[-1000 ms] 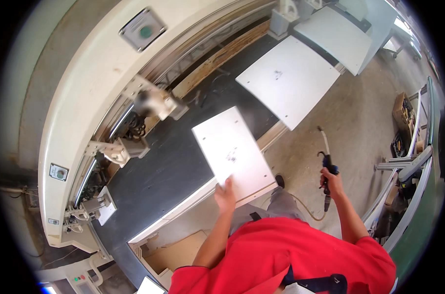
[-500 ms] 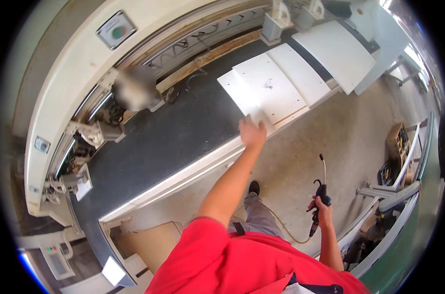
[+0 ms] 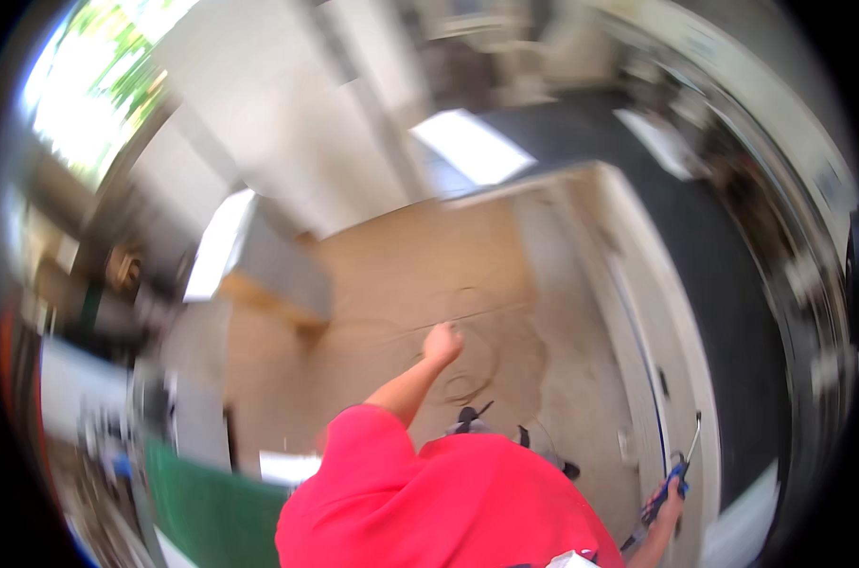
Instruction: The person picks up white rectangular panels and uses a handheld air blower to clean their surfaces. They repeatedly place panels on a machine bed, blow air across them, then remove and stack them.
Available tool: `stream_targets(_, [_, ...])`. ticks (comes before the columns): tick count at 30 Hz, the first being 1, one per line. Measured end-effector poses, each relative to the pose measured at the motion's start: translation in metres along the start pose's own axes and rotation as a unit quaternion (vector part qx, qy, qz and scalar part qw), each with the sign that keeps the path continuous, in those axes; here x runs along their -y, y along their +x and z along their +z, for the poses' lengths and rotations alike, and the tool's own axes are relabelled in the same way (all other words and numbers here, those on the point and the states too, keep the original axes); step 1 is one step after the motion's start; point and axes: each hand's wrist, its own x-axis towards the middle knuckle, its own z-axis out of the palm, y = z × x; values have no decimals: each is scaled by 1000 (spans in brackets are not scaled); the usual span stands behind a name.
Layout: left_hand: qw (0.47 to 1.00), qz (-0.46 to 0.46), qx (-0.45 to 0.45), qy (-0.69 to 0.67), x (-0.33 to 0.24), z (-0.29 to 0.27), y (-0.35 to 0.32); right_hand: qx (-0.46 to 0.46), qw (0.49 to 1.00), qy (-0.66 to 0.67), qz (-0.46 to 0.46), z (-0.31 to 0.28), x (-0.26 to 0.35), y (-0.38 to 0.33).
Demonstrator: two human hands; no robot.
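My right hand (image 3: 669,500) grips an air blow gun (image 3: 677,473) with a dark blue body and a thin metal nozzle, beside the long light edge of the black machine bed (image 3: 732,284). My left hand (image 3: 443,343) is stretched forward over the floor, its fingers curled together and plainly holding nothing. No object touches it. At the bed's far end a white panel (image 3: 474,147) lies flat. Another white panel (image 3: 743,521) shows at the near end of the bed, partly cut by the lens rim.
A stack of boards with a white top (image 3: 223,246) stands at the left on the brown floor sheet (image 3: 401,246). A hose (image 3: 472,383) lies coiled near my feet. Green covering (image 3: 212,497) is at the lower left. Machine rails (image 3: 779,161) run along the right. The picture is motion-blurred.
The view has swung round, and the machine bed is now on my right. My left hand has left the white panels and its fingers have closed. The blow gun stays in my right hand.
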Motion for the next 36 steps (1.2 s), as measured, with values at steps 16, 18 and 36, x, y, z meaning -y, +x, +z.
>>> stream_targets(16, [760, -380, -221, -479, 442, -124, 57, 105, 988, 70, -86, 437, 184, 95])
stream_targets(18, [725, -355, -235, -542, 438, -190, 93, 110, 989, 54, -77, 502, 177, 81])
stream_targets(36, [337, -296, -349, -823, 778, -454, 463, -64, 995, 2, -70, 663, 117, -79])
